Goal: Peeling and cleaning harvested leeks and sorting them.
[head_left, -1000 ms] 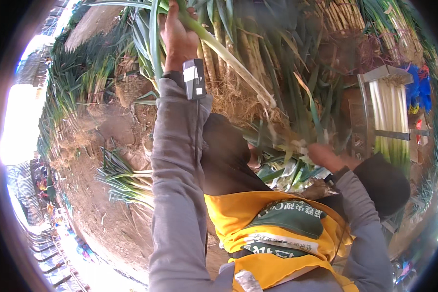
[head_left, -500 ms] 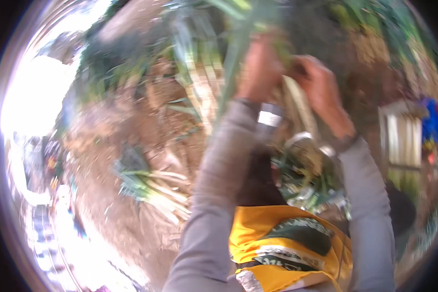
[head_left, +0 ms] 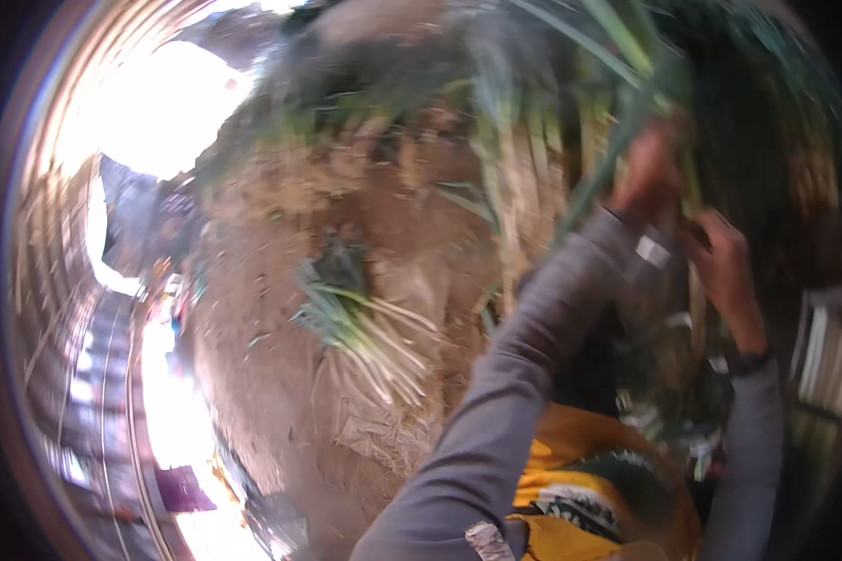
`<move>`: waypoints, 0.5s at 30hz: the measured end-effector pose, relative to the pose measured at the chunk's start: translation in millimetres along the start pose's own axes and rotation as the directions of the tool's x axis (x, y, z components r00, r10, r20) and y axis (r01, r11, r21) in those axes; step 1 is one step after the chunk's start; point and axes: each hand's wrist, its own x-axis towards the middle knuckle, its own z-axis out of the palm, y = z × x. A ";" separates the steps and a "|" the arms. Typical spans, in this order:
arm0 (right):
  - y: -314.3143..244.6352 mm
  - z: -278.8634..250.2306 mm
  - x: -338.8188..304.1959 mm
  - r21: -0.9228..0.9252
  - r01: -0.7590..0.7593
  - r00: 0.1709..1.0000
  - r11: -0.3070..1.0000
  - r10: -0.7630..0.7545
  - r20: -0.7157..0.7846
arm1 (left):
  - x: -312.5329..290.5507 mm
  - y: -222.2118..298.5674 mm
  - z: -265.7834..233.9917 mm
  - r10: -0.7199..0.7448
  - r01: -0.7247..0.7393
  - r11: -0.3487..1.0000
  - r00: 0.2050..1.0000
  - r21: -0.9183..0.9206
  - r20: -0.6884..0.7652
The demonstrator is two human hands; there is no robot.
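My left hand [head_left: 653,173] is closed around a leek [head_left: 631,42], whose long green leaves spread above the fist. Just to the right and lower, my right hand [head_left: 726,276] is near the leek's lower part, its fingers smeared by motion. Whether it touches the stalk cannot be made out. Left of my left forearm lies a small bunch of leeks [head_left: 374,346] on the ground, green tops to the upper left and thin white ends to the lower right. More leeks [head_left: 533,178] with pale stalks are laid beyond my left wrist.
Brown, dusty ground [head_left: 262,393] stretches to the left. A row of blurred green leaves [head_left: 365,103] runs along the far side. A pale slatted crate [head_left: 828,351] stands at the right. My yellow apron [head_left: 571,467] shows below, and bright light falls in on the left.
The view has swung left, so the ground, the leek bunch and both hands appear further right. My left hand keeps hold of the leek; my right hand sits lower relative to it.
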 end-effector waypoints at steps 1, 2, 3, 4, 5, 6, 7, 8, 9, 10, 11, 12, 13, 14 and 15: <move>3.5 -7.1 -11.7 0.050 0.002 0.998 0.999 0.001 -0.061 | 7.1 3.9 6.0 0.015 -0.020 0.989 0.999 -0.147 -0.035; 2.2 -8.5 -16.9 0.226 -0.189 0.979 0.956 0.202 -0.038 | 11.3 -9.1 -1.4 0.273 -0.257 0.960 0.946 0.112 -0.173; 17.1 -22.2 -30.6 0.330 -0.340 0.921 0.881 0.382 -0.069 | 18.4 22.4 2.0 0.001 -0.005 0.999 0.994 0.039 0.110; 21.6 -25.8 -29.5 0.380 -0.373 0.885 0.846 0.448 -0.126 | 25.1 31.5 -9.4 0.035 -0.033 0.999 0.998 -0.035 0.057; 17.1 -17.4 -20.2 0.483 -0.348 0.868 0.804 0.471 -0.157 | 32.8 13.7 -20.4 -0.147 0.141 0.861 0.989 -0.488 0.027; 22.5 -12.1 -13.3 0.492 -0.335 0.861 0.803 0.474 -0.186 | 42.9 -1.0 -20.3 -0.307 0.247 0.501 0.947 -0.829 0.096; 39.2 -15.6 -16.7 0.445 -0.314 0.876 0.839 0.436 -0.204 | 43.9 16.8 -0.8 -0.468 0.279 0.197 0.869 -0.940 0.160; 46.1 -15.8 -15.5 0.414 -0.268 0.904 0.870 0.375 -0.203 | 45.9 31.4 2.0 -0.600 0.237 -0.089 0.763 -0.967 0.242; 50.3 -14.8 -14.8 0.404 -0.275 0.900 0.872 0.382 -0.212 | 44.5 26.5 10.6 -0.579 0.254 -0.034 0.784 -0.967 0.226; 46.3 -4.8 -7.2 0.290 -0.185 0.951 0.939 0.246 -0.190 | 38.2 13.9 5.4 -0.585 0.242 -0.010 0.786 -0.970 0.202; 40.4 4.7 2.8 0.182 -0.077 0.983 0.980 0.105 -0.152 | 34.0 2.5 -3.6 -0.518 0.334 0.281 0.842 -0.900 0.151; 35.3 8.2 5.7 0.055 -0.041 0.987 0.998 0.049 -0.153 | 32.6 -9.4 -14.8 -0.441 0.379 0.556 0.889 -0.740 0.124; 53.4 2.5 -12.7 -0.098 -0.043 0.987 0.994 0.027 -0.159 | 5.8 21.6 2.7 0.075 -0.080 0.987 0.996 -0.143 -0.041; 42.5 9.1 -9.0 -0.137 -0.045 0.986 0.989 0.021 -0.167 | 15.2 2.7 -9.8 0.414 -0.398 0.907 0.901 0.134 -0.126; 39.4 11.8 -12.0 -0.171 -0.049 0.983 0.984 0.018 -0.181 | 8.5 -19.6 -3.5 0.260 -0.255 0.965 0.959 0.063 -0.114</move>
